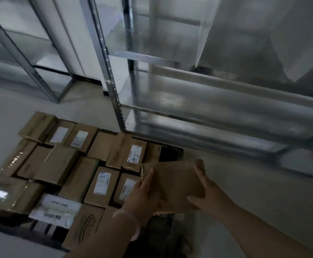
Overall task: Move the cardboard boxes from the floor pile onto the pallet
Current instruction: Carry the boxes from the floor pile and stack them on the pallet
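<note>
Plain brown cardboard box (176, 185), flat and unlabelled, hanging tilted above the pallet's (172, 152) near right corner beside the packed boxes (103, 183). Left hand (144, 194) and right hand (204, 189) are clamping its opposite edges, fingers extended, forearms reaching forward

Two hands show, the left hand (144, 194) and the right hand (204, 190), with one cardboard box (176, 185) between them. Roughly fifteen packed boxes (103, 183) lie side by side below (edges blur, so the count is loose); about seven carry white labels (134, 153). Two metal shelving racks (207, 101) stand behind.
</note>
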`<state>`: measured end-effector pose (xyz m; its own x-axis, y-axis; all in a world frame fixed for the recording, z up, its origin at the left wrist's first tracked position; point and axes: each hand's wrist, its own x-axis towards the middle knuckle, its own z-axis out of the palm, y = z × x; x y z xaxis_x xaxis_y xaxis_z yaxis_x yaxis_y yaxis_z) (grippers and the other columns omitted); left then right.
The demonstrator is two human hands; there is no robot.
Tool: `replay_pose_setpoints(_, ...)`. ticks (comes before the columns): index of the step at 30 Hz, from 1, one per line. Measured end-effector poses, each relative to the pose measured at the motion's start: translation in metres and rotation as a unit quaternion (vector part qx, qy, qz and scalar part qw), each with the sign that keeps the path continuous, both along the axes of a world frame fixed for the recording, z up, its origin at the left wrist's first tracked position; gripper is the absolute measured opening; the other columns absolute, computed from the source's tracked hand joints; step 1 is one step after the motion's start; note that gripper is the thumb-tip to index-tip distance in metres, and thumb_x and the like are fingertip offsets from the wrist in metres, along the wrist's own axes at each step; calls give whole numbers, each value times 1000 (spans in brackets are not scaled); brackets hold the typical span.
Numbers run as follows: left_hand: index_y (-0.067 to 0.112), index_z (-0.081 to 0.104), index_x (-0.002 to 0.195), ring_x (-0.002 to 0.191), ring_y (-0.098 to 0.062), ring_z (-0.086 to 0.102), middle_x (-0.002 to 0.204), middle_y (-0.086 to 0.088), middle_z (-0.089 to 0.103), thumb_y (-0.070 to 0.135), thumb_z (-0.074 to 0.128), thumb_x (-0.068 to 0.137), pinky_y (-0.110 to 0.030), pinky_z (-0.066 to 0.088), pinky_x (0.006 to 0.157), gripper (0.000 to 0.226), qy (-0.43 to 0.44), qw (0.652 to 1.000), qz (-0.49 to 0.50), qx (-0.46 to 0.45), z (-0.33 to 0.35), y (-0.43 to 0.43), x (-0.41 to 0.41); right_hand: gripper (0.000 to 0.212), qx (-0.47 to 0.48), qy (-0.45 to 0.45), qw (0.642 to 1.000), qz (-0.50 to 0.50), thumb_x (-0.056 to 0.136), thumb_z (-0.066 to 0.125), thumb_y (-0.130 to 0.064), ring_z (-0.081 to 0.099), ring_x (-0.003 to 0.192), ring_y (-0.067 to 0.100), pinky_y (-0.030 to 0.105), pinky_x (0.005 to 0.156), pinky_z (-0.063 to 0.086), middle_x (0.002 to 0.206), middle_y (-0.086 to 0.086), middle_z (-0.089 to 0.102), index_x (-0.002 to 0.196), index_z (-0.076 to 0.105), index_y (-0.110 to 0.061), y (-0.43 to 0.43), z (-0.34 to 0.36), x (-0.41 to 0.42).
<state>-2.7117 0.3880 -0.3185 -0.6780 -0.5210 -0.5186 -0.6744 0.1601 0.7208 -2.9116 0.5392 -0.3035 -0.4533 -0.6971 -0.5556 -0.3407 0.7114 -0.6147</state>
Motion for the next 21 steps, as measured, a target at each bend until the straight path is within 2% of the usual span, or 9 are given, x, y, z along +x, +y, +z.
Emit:
replay_pose_setpoints(3,56,-1,148,136,-23,36,155,3,18,38,65,90,-38,38,111,89,-11,996,82,18,-32,15,-11,103,18,-15,998,61,84,75,-41,33,140,10,24,110,34,161,-8,21,147,-4,-62,-17,-32,-27)
replay_pose_setpoints(6,60,-7,145,138,-24,33,154,6,18,40,70,84,-42,36,113,101,-39,991,128,24,-73,24,-13,101,39,-36,994,96,86,74,-38,38,130,3,20,98,36,158,-14,25,142,-4,-69,-30,-76,-39)
replay_pose_setpoints(8,62,-10,143,137,-23,34,154,6,19,39,71,83,-41,35,113,104,-58,987,145,36,-105,26,-13,99,51,-39,992,107,87,73,-38,39,126,3,22,98,38,156,-14,27,138,-4,-73,-39,-109,-40)
replay_pose_setpoints(10,59,-8,145,136,-22,33,156,5,16,38,72,84,-36,34,110,103,-79,981,167,66,-143,30,-13,98,81,-31,988,127,88,71,-38,41,131,10,29,104,40,156,-13,25,141,-4,-70,-47,-147,-40)
replay_pose_setpoints(13,54,-2,149,138,-21,30,157,6,12,34,72,85,-34,32,109,100,-76,964,231,111,-202,40,-14,93,100,-10,984,150,91,68,-36,43,132,16,30,100,43,153,-12,23,145,-1,-64,-58,-207,-39)
replay_pose_setpoints(16,51,-2,150,141,-20,28,158,6,12,31,72,86,-33,31,109,100,-70,948,282,132,-260,55,-17,88,105,4,983,153,92,67,-33,44,130,17,36,104,45,153,-12,22,146,3,-64,-61,-269,-36)
replay_pose_setpoints(20,53,0,149,140,-17,27,158,7,13,26,73,85,-32,31,109,101,-63,928,342,137,-330,70,-20,84,99,17,981,168,94,64,-31,40,116,6,28,94,44,149,-20,20,146,7,-62,-61,-342,-33)
replay_pose_setpoints(21,54,0,149,140,-16,26,158,8,12,26,73,85,-30,31,108,101,-62,921,357,142,-346,73,-20,82,97,24,979,178,94,63,-31,40,118,7,28,95,44,150,-21,18,147,8,-60,-62,-357,-32)
